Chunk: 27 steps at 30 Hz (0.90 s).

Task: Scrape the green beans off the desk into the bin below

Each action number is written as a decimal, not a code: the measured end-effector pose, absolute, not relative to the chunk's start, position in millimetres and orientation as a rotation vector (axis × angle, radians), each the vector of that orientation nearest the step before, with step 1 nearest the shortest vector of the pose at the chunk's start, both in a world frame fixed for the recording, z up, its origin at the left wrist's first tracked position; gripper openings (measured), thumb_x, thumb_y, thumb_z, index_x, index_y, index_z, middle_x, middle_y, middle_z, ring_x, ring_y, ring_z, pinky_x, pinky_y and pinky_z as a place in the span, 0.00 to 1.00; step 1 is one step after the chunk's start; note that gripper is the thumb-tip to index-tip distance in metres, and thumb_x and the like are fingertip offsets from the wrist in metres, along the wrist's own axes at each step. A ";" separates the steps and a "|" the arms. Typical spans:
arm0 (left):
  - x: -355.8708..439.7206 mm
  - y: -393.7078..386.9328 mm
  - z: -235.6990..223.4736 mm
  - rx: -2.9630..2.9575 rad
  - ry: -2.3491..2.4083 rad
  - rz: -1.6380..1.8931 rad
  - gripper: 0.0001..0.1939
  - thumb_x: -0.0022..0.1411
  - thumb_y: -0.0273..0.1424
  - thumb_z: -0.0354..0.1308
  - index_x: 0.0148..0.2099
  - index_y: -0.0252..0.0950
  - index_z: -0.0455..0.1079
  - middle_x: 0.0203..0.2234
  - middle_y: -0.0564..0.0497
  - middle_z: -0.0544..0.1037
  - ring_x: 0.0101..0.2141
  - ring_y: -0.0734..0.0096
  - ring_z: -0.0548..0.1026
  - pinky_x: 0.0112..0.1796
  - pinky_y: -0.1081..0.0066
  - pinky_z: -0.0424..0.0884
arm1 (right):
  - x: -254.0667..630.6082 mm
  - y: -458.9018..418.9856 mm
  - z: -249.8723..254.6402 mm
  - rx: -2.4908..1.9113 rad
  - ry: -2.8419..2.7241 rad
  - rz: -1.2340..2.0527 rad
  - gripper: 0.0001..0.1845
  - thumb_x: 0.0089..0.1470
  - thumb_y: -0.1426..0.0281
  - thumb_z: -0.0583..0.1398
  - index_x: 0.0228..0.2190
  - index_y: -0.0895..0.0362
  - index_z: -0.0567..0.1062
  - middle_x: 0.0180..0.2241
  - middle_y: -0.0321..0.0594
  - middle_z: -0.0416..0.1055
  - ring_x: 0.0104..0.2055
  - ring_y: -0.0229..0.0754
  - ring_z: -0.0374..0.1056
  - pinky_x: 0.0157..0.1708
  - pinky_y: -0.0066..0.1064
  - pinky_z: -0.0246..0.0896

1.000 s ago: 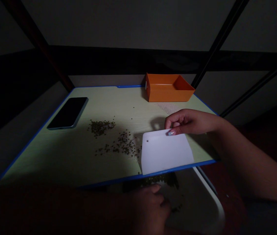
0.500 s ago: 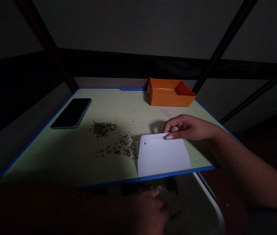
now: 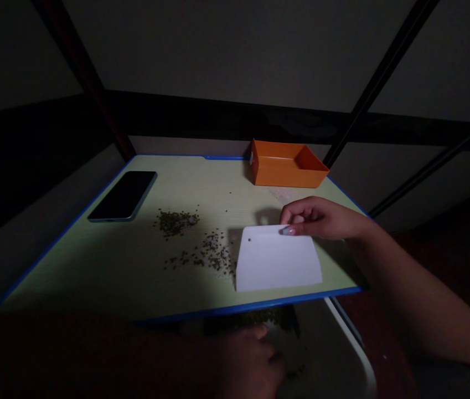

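Note:
My right hand (image 3: 311, 216) pinches a white scraper (image 3: 278, 260) by its top edge, thumb in front and fingers behind. The flat plate, with a small hole in its upper left corner, is tilted over the table near the front edge. Just left of it lie scattered small green-brown seeds or granules (image 3: 213, 252), with a denser pile (image 3: 176, 221) farther left. My left hand (image 3: 253, 360) is in deep shadow below the table's front edge, its fingers curled. What it grips, if anything, is hidden. Beyond its fingertips lie more green bits (image 3: 262, 317) on a dark surface.
An orange open box (image 3: 288, 177) stands at the back right, with pale fine grains (image 3: 282, 194) in front. A phone (image 3: 124, 197) lies at the left of the blue-edged table (image 3: 106, 271). Under the front edge is a white-rimmed container (image 3: 355, 343). A wall stands behind.
The scraper's lower edge has shifted slightly up and back from the table's front edge. The camera view has tilted a little. The left hand has barely moved.

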State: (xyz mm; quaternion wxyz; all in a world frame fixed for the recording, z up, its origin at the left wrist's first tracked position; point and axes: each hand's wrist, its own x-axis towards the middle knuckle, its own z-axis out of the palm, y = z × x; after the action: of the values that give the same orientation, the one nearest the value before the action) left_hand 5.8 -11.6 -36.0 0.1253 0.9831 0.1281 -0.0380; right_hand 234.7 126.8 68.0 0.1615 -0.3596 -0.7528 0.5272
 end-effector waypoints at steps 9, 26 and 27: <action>2.4 -5.9 -32.4 2.906 0.261 -0.104 0.09 0.64 0.31 0.57 0.34 0.35 0.76 0.37 0.47 0.82 0.37 0.65 0.79 0.55 0.66 0.65 | 225.5 128.6 59.9 -1.115 -2.050 1.337 0.21 0.50 0.55 0.67 0.31 0.61 0.72 0.18 0.31 0.65 0.19 0.30 0.57 0.20 0.23 0.47; 6.3 -12.4 -40.1 2.902 0.357 0.027 0.09 0.64 0.31 0.56 0.35 0.34 0.76 0.31 0.48 0.82 0.32 0.65 0.79 0.51 0.67 0.68 | 212.5 134.7 48.9 -1.175 -1.882 0.995 0.21 0.50 0.55 0.66 0.31 0.62 0.78 0.25 0.40 0.73 0.24 0.34 0.63 0.23 0.26 0.56; 6.2 -12.7 -39.8 2.903 0.362 0.025 0.09 0.63 0.31 0.56 0.36 0.34 0.76 0.31 0.48 0.82 0.32 0.65 0.79 0.51 0.67 0.68 | 210.1 134.3 48.3 -1.171 -1.876 1.010 0.20 0.50 0.55 0.67 0.32 0.62 0.79 0.26 0.41 0.75 0.25 0.34 0.63 0.23 0.27 0.57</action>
State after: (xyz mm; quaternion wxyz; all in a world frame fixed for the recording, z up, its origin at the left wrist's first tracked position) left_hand 6.2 -12.7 -39.8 0.1078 0.9865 0.1231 0.0084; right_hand 210.1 134.3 48.3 0.3480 -0.4515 -0.7234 0.3895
